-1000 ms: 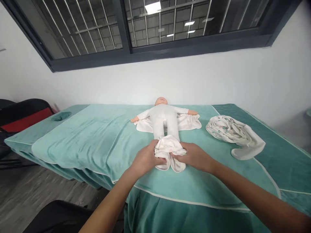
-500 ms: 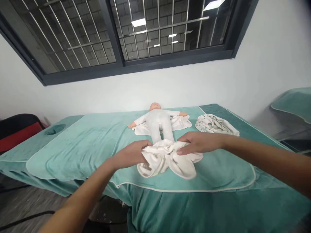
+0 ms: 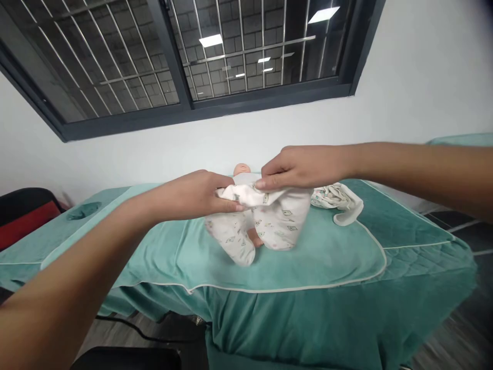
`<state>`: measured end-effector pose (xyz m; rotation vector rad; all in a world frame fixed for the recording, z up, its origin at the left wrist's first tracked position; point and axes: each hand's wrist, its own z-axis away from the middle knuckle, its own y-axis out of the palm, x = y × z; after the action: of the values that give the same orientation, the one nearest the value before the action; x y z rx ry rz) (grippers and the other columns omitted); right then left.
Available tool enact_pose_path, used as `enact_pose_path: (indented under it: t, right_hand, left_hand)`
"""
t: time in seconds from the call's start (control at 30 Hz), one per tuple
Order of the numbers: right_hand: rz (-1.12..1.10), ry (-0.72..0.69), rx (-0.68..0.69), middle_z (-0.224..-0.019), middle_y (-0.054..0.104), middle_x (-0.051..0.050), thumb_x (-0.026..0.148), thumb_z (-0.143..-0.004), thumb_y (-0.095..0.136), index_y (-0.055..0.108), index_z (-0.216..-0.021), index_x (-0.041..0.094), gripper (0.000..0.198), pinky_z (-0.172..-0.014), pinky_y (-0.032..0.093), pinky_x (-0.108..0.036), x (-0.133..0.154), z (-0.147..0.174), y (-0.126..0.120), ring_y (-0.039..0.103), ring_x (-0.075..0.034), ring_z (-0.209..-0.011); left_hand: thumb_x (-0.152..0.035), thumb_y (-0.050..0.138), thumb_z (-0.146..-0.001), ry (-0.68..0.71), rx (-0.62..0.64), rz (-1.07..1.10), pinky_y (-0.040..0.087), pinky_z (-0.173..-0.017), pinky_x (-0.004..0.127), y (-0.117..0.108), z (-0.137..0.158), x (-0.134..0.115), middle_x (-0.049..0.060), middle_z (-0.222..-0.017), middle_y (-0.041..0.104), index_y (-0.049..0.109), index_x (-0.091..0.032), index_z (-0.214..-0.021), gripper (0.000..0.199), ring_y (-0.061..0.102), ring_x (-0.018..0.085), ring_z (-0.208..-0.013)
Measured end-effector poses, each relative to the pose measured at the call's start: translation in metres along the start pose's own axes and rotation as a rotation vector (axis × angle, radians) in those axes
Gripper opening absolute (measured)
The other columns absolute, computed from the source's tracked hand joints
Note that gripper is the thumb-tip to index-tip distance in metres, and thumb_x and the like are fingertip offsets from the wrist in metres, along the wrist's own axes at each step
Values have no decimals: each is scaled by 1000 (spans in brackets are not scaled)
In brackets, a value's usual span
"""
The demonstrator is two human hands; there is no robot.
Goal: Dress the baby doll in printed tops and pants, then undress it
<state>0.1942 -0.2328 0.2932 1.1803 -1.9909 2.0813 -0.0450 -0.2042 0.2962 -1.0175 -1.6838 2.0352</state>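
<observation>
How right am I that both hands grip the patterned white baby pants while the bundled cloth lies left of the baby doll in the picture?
Not quite: in the head view the bundled cloth lies right of the baby doll, not left. The rest holds: the left hand and right hand both grip the patterned white baby pants.

A barred window sits above — a chair far left.

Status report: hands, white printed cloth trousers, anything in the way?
Left hand and right hand gripping white printed cloth trousers by the waist. Trousers hide most of the white-clad baby doll. Nothing seen blocking.
</observation>
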Motion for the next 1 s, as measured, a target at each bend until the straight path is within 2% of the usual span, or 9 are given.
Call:
enact_pose_path:
  t: [0.17, 0.33, 0.43, 0.57, 0.67, 0.73, 0.8, 0.87, 1.0]
  right_hand:
    - [-22, -36, -8, -60, 43, 4, 72, -86, 53, 57, -65, 16, 60, -52, 31, -21, 15, 6, -6, 41, -6, -54]
    - [-76, -64, -48, -66, 47, 3, 66, -84, 61, 61, -71, 15, 52, -52, 33, -18, 20, 12, -7, 46, -6, -58]
    - [-83, -35, -71, -70, 52, 2, 58, -82, 69, 63, -71, 14, 45, -55, 36, -19, 26, 13, -10, 52, -7, -64]
    - [-50, -15, -95, -72, 55, 2, 54, -81, 70, 63, -66, 14, 44, -60, 41, -21, 26, 20, -18, 57, -10, -70]
    - [-48, -60, 12, -78, 61, 2, 55, -76, 73, 65, -66, 16, 41, -61, 45, -24, 12, 26, -23, 60, -12, -74]
    - [-31, -70, 100, -80, 64, 1, 55, -73, 75, 67, -67, 17, 39, -61, 46, -25, -2, 28, -23, 60, -14, -74]
    - [-8, -27, 139, -74, 63, 1, 54, -73, 76, 68, -67, 18, 38, -58, 44, -25, -15, 28, -19, 58, -13, -67]
    - [-18, 37, 105, -66, 59, 2, 55, -75, 75, 66, -65, 18, 39, -54, 41, -25, -20, 25, -12, 54, -12, -60]
    - [-208, 39, -120, -66, 56, 1, 52, -83, 69, 60, -68, 17, 40, -56, 42, -24, -7, 13, 8, 54, -11, -62]
  left_hand:
    - [-50, 68, -72, -14, -69, -79, 34, -56, 24, -4, 3, -16, -1, -66, 56, 64, -20, -74, 31, 54, 16, -62]
    - [-37, 74, -69, -60, -170, 89, 45, -61, 24, -7, 8, -28, -1, -71, 57, 65, -19, -81, 23, 62, 18, -73]
    - [-36, 73, -70, -78, -209, 185, 48, -65, 26, -9, 10, -33, -1, -71, 58, 65, -18, -79, 22, 64, 18, -75]
    - [-43, 74, -68, -61, -105, 237, 48, -65, 27, -15, 14, -22, 0, -72, 61, 67, -19, -77, 26, 64, 19, -75]
    - [-46, 75, -67, -70, 4, 192, 46, -63, 26, -17, 18, -1, 0, -69, 61, 68, -19, -74, 29, 63, 18, -71]
    - [-49, 74, -69, -92, 6, 127, 42, -58, 25, -14, 20, 14, 0, -65, 58, 66, -19, -68, 31, 59, 17, -64]
    - [-52, 69, -75, -104, -57, 73, 37, -55, 24, -7, 22, 23, 0, -61, 55, 63, -18, -63, 37, 53, 14, -58]
    - [-55, 64, -80, -98, -178, 57, 34, -53, 24, 2, 22, 25, -1, -60, 53, 61, -18, -63, 40, 48, 13, -57]
    - [-53, 62, -83, -37, -537, 212, 37, -56, 24, 16, 14, 15, 0, -65, 56, 61, -18, -72, 37, 49, 13, -62]
